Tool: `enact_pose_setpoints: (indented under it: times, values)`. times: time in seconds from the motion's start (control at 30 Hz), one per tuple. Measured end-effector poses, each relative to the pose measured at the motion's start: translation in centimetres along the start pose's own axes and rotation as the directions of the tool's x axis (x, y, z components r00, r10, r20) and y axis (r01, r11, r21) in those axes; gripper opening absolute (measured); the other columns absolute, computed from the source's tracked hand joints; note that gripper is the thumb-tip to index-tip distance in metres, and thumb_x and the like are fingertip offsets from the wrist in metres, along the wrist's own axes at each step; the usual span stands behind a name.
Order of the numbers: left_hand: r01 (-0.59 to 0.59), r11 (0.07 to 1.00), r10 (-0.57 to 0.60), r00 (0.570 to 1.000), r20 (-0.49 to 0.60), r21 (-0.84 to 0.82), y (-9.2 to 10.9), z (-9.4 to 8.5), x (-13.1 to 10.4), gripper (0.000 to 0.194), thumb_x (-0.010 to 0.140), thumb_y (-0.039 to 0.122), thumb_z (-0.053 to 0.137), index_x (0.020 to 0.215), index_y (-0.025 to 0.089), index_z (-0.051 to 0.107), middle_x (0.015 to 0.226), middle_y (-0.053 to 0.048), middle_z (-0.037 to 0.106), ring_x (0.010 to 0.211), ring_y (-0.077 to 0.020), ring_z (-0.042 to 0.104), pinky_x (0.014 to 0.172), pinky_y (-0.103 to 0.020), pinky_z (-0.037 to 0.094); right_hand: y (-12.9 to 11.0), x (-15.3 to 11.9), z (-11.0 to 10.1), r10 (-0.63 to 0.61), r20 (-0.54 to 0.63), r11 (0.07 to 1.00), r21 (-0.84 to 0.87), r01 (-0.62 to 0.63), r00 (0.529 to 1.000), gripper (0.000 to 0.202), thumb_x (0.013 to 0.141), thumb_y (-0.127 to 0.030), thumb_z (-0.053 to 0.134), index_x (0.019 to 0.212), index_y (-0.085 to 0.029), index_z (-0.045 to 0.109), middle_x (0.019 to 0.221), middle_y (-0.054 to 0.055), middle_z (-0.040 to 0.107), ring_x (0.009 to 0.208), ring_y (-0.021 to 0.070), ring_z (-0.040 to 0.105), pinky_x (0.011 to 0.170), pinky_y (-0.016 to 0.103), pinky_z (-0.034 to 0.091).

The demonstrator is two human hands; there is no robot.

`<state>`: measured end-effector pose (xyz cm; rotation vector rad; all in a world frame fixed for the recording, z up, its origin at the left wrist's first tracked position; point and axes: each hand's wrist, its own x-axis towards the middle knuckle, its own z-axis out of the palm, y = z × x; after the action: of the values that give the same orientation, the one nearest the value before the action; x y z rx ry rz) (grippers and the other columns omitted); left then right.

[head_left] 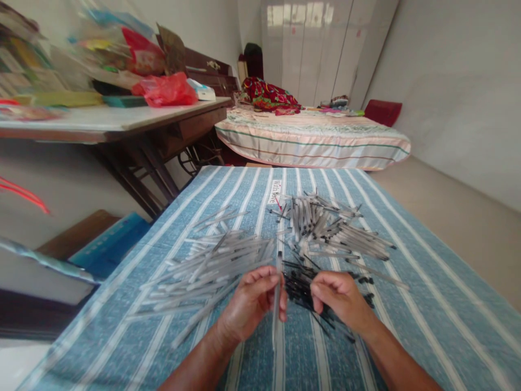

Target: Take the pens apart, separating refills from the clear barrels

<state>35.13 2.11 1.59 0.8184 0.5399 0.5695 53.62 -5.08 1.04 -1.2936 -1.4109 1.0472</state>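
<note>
My left hand (253,297) is closed on a slim translucent pen (277,307), held upright between thumb and fingers with its dark end at the top. To its right, my right hand (342,298) has its thumb and fingers curled together over a pile of thin black pen parts (299,283); whatever they pinch, if anything, is hidden. Left of my hands lies a heap of clear, empty-looking pen barrels (220,260). Behind the black parts spreads a pile of pens with dark ends (317,220).
A blue-and-white striped cloth (407,326) covers the table. Beyond it stands a bed (317,138) with a striped sheet. On the left, a side table (134,122) carries a red plastic bag (169,89) and other goods; a blue box (109,244) sits lower down.
</note>
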Motion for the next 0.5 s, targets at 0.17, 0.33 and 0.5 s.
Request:
enact_pose_setpoints:
  times: [0.17,0.33,0.5]
  values:
    - [0.188,0.976,-0.196,0.978,0.074,0.112,-1.1,0.4,0.0,0.016,0.074,0.027,0.058,0.072,0.011,0.057,0.045,-0.003,0.06,0.031,-0.0127,0.051,0.033,-0.02,0.04,0.5,0.0,0.1,0.032,-0.062,0.999,0.005,-0.032,0.998,0.04,0.085,-0.043,0.046,0.055,-0.016,0.052,0.045,-0.001,0.055,0.043,0.0089,0.049,0.049,0.02,0.037]
    - [0.245,0.957,-0.263,0.958,0.111,0.154,-1.8,0.5,0.1,0.014,0.071,0.025,0.062,0.072,0.011,0.058,0.043,-0.001,0.057,0.029,-0.0104,0.048,0.031,-0.018,0.038,0.7,0.0,0.3,0.067,-0.101,0.997,-0.035,-0.071,0.993,0.043,0.086,-0.042,0.046,0.051,-0.017,0.048,0.04,-0.003,0.05,0.039,0.0078,0.045,0.045,0.019,0.034]
    - [0.228,0.964,-0.246,0.961,0.128,0.139,-1.9,0.4,0.2,0.015,0.07,0.025,0.064,0.072,0.011,0.06,0.042,0.001,0.056,0.029,-0.0095,0.047,0.031,-0.018,0.037,0.8,0.0,0.1,0.084,-0.112,0.993,-0.071,-0.092,0.99,0.043,0.086,-0.04,0.046,0.049,-0.018,0.046,0.038,-0.004,0.047,0.036,0.0072,0.041,0.043,0.019,0.033]
